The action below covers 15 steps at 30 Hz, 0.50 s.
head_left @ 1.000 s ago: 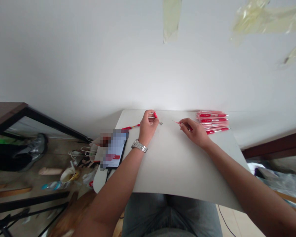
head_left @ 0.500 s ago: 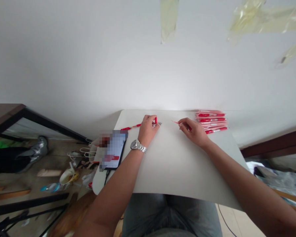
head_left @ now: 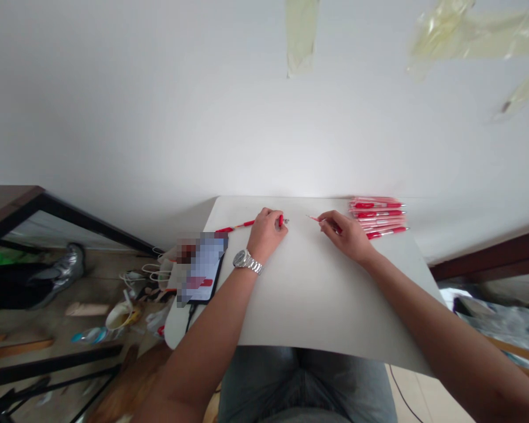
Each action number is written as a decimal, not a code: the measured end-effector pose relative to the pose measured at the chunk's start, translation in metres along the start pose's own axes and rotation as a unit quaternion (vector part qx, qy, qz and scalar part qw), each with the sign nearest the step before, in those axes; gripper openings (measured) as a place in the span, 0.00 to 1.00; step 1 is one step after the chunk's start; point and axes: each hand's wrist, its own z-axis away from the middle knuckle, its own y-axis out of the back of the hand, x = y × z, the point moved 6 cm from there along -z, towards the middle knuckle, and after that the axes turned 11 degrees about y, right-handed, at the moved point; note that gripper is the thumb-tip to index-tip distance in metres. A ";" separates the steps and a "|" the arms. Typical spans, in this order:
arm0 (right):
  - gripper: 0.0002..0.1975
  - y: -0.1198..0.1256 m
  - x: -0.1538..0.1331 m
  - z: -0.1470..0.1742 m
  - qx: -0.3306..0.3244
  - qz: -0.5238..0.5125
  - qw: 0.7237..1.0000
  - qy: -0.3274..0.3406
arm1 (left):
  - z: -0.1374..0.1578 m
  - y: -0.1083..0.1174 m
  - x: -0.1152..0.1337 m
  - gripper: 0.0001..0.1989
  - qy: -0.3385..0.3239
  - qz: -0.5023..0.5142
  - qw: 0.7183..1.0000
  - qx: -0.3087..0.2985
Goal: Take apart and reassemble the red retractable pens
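Observation:
My left hand [head_left: 268, 232] is closed in a pinch on a short red pen part [head_left: 281, 220], its end turned toward the camera. A tiny silvery piece [head_left: 287, 221] shows at those fingertips; whether it lies on the table or is held, I cannot tell. My right hand [head_left: 347, 234] grips a slim pen piece with a thin, pale tip [head_left: 312, 217] pointing left; the fingers cover most of it. Left of my left hand lies a red pen part [head_left: 235, 227]. Several red pens [head_left: 377, 214] lie stacked beyond my right hand.
The white table [head_left: 317, 294] stands against a wall [head_left: 247, 117]. A phone [head_left: 207, 267] with a cable rests at its left edge. On the floor at left are a cup [head_left: 118, 316], a bottle [head_left: 90, 335] and white cables [head_left: 152, 271]. Another person's shoe [head_left: 73, 261] shows there.
The red part in my left hand has tipped from upright to end-on toward the camera, and the fingers have shifted slightly down and right. My right hand has stayed in place.

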 end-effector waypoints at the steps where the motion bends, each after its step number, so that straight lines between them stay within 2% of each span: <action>1: 0.12 0.000 0.000 0.000 0.000 0.001 1.000 0.000 | 0.000 0.000 0.000 0.14 -0.001 0.001 1.000 -0.001; 15: 0.13 -0.001 0.004 0.001 -0.009 0.007 1.000 -0.003 | 0.001 0.000 0.001 0.17 -0.008 0.003 1.000 0.008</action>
